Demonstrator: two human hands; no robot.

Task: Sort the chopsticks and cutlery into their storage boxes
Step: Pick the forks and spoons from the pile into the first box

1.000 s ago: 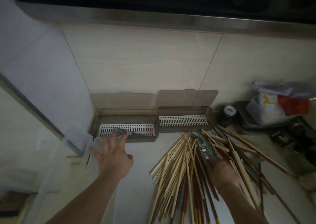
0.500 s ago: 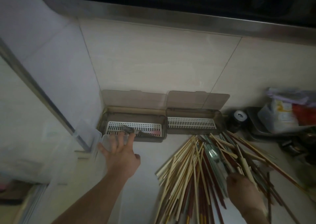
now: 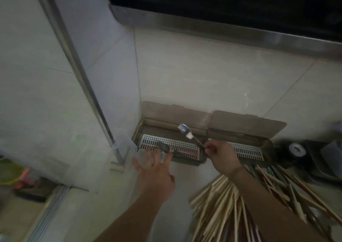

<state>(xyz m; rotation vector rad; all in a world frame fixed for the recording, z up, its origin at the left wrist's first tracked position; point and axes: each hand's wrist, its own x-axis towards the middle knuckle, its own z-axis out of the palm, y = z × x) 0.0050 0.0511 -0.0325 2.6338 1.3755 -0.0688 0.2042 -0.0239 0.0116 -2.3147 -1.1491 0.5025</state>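
Spoon (image 3: 183, 128) pinched by right hand (image 3: 221, 155) above left storage box (image 3: 171, 160).

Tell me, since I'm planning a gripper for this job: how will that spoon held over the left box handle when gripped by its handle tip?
The spoon looks like thin metal, so probably stiff and light. The right hand pinches only the handle's end, bowl raised, so it may pivot in a loose grip. Its shiny surface suggests it could slip. Over the left storage box, a drop would likely land inside.
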